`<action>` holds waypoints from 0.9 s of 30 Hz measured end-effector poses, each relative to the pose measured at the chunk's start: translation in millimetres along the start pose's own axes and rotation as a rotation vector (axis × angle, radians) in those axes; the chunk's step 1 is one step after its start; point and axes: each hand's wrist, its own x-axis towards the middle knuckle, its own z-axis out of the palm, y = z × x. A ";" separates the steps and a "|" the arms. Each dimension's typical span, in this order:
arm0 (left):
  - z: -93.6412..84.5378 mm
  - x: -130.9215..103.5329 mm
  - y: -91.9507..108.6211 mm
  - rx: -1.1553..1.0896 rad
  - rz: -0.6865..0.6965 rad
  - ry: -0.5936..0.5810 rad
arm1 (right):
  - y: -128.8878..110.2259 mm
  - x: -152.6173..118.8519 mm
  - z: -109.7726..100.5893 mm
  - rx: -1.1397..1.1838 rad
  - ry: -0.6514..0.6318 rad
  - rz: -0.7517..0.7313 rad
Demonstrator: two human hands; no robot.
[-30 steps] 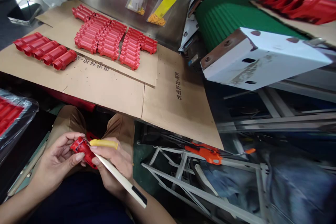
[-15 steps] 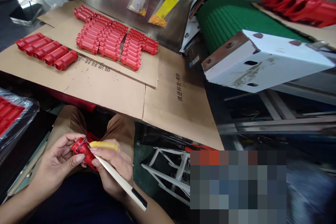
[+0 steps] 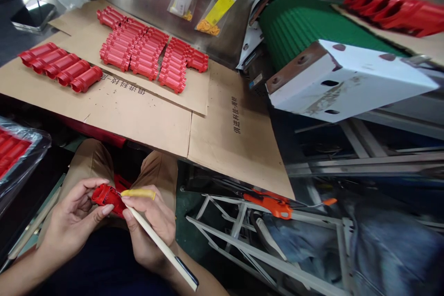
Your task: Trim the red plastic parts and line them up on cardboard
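Note:
Above my lap, my left hand [image 3: 82, 215] pinches a red plastic tubular part [image 3: 104, 194] between thumb and fingers, its round open end tilted toward me. My right hand [image 3: 149, 222] grips a long cream-coloured handle [image 3: 160, 245] with a dark band near its back end, like a thin craft knife or scraper. A yellow finger cot [image 3: 138, 193] covers one right finger. The tool's tip meets the part's cut-out edge; the tip itself is too small to make out. My right thumb rests close to the part's lower end.
On the cardboard-covered table [image 3: 239, 148] lie several rows of red parts [image 3: 144, 51] and a separate row [image 3: 60, 67] at left. A green conveyor [image 3: 294, 27] with a white metal end stands right. A plastic-lined crate [image 3: 38, 141] is at far left, a phone [image 3: 33, 16] behind.
The red part has turned in my left hand so its round end faces me more. My right hand and the tool have shifted slightly, the handle's back end lower and further right.

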 end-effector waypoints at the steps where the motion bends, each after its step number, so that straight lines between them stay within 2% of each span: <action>1: 0.7 -0.1 2.6 -0.004 -0.013 -0.005 | -1.9 0.9 -2.8 0.004 -0.009 0.038; 5: 5.4 -0.6 18.3 -0.046 -0.173 -0.001 | -6.6 7.6 -13.6 0.102 -0.043 0.230; 9: 9.4 -1.6 28.6 -0.088 -0.269 -0.016 | -4.2 10.8 -16.5 0.122 -0.055 0.287; 21: 9.0 -1.4 26.7 -0.046 -0.253 -0.046 | -0.7 8.8 -15.7 0.108 -0.060 0.330; 27: 11.7 -1.8 25.8 -0.041 -0.198 0.043 | -2.4 8.2 -20.3 0.054 -0.120 0.366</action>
